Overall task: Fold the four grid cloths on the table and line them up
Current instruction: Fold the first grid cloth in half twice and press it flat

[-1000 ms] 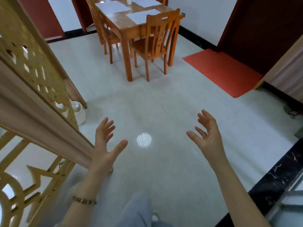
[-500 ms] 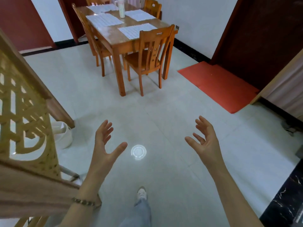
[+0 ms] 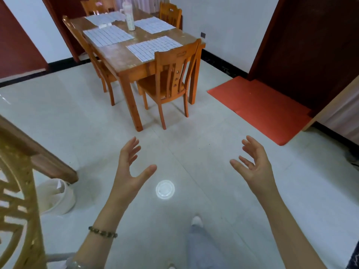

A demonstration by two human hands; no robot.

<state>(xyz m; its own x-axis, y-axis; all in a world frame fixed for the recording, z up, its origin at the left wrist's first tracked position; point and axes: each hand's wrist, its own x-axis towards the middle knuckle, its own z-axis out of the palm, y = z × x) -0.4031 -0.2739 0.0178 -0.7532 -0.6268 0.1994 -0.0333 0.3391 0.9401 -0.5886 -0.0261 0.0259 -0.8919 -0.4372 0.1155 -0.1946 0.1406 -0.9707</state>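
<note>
Several white grid cloths lie flat and unfolded on the wooden table (image 3: 124,59) far ahead: a near-right cloth (image 3: 153,47), a left cloth (image 3: 107,35), a far-right cloth (image 3: 154,25) and a far-left cloth (image 3: 104,17). My left hand (image 3: 129,171) and my right hand (image 3: 254,167) are raised over the floor well short of the table, palms facing each other, fingers spread, holding nothing.
A pale bottle (image 3: 129,18) stands between the cloths. Wooden chairs (image 3: 171,78) surround the table. A carved wooden screen (image 3: 21,181) is at my left with a white bin (image 3: 58,199) at its foot. A red mat (image 3: 260,107) lies by the dark door at right.
I have walked closer to the table, so it looms larger and the carved screen has slid off to the left. Both hands stay open in the same pose.
</note>
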